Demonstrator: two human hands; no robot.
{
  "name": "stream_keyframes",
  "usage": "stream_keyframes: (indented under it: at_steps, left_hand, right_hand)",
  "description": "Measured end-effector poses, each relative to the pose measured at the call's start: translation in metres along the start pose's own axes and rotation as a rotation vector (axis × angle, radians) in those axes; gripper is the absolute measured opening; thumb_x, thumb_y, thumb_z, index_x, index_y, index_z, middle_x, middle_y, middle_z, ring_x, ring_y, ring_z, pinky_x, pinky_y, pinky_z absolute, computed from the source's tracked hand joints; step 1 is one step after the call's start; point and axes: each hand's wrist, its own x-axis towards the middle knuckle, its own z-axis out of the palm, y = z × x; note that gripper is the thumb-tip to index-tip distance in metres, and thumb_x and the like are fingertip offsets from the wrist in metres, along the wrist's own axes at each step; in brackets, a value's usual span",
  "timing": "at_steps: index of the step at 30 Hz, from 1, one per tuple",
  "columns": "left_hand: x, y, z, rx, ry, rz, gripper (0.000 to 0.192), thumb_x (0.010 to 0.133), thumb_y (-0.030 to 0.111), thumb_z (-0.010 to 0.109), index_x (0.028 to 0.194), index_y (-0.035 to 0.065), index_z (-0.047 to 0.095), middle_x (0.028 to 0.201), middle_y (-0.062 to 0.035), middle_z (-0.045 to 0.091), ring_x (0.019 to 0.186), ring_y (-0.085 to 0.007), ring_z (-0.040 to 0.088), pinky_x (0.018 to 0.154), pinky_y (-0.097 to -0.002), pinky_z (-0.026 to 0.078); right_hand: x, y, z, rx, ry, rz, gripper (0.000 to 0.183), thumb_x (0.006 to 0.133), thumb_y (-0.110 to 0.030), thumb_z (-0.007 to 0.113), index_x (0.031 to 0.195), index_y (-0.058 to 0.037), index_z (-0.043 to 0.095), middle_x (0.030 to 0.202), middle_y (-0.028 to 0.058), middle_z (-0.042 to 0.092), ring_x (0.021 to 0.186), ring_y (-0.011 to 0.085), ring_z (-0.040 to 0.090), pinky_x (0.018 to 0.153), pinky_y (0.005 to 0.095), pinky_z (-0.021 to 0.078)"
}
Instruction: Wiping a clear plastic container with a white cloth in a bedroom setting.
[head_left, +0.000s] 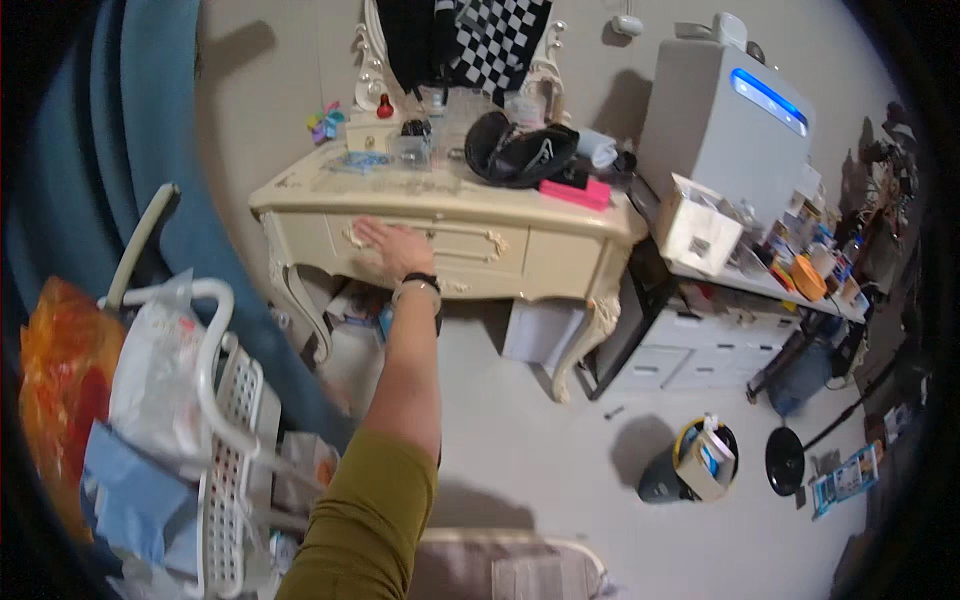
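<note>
My left hand (397, 247) reaches out to the front of a cream dressing table (566, 262). Its fingers are spread, somewhat blurred, and hold nothing visible. They overlap the left end of the carved trim on the middle drawer (480, 241); whether they touch it I cannot tell. A black band and a pale bracelet (416, 291) circle the wrist. On the tabletop beyond lie a black cap-like item (517, 154), a bright pink box (576, 193) and a clear plastic container (410, 152). My right hand is out of view.
A white cart (236, 450) with bags stands close on the left, beside a blue curtain (161, 112). To the right are a cluttered desk (750, 281) with a large white appliance (720, 127), and a trash bin (664, 476). A padded seat (480, 566) lies below.
</note>
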Motion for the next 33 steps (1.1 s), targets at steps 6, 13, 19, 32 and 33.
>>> stream_keyframes:
  at_steps: [6,13,19,32,33]
  left_hand:
    - [-0.082,0.073,-0.089,-0.214,-0.145,0.098,0.072,0.083,0.025,0.050,0.141,0.0000,0.017,0.149,-0.0208,0.011,0.140,-0.0332,0.008,0.108,-0.0599,0.002]
    - [-0.175,0.145,-0.253,-0.348,-0.640,0.464,0.056,0.075,0.018,0.056,0.125,-0.0032,0.040,0.138,-0.0283,0.032,0.129,-0.0391,0.033,0.106,-0.0537,0.023]
    - [-0.242,0.078,-0.340,-0.297,-1.305,0.980,0.026,0.078,0.024,0.056,0.095,0.0059,0.063,0.084,-0.0195,0.065,0.083,-0.0359,0.063,0.075,-0.0415,0.050]
    - [-0.371,-0.061,-0.401,0.228,-1.171,0.853,0.095,0.072,0.043,0.070,0.138,-0.0029,0.019,0.115,-0.0353,0.044,0.089,-0.0397,0.061,0.068,-0.0414,0.053]
    - [-0.374,-0.061,-0.400,0.341,-1.159,0.909,0.100,0.070,0.044,0.071,0.140,-0.0016,0.017,0.114,-0.0354,0.043,0.088,-0.0369,0.062,0.066,-0.0389,0.054]
  right_hand:
    - [0.026,-0.084,0.024,-0.472,0.082,-0.155,0.035,0.096,-0.032,0.042,0.102,0.0004,0.052,0.086,0.0059,0.056,0.079,0.0166,0.049,0.068,0.0344,0.0435]
    - [0.004,-0.130,0.034,-0.140,0.041,-0.379,0.039,0.096,-0.036,0.039,0.100,-0.0012,0.055,0.082,0.0009,0.053,0.075,0.0134,0.049,0.069,0.0305,0.0430]
    - [-0.025,-0.146,0.023,0.042,0.273,-0.444,0.038,0.094,-0.039,0.039,0.100,-0.0056,0.056,0.082,-0.0002,0.053,0.071,0.0099,0.048,0.061,0.0264,0.0409]
    - [-0.069,-0.206,0.069,0.457,-0.002,-0.673,0.029,0.095,-0.033,0.041,0.101,-0.0089,0.057,0.082,-0.0035,0.056,0.071,0.0068,0.051,0.061,0.0225,0.0392]
    - [-0.068,-0.207,0.077,0.480,-0.041,-0.676,0.029,0.095,-0.033,0.041,0.100,-0.0089,0.057,0.082,-0.0032,0.056,0.070,0.0069,0.051,0.061,0.0222,0.0392]
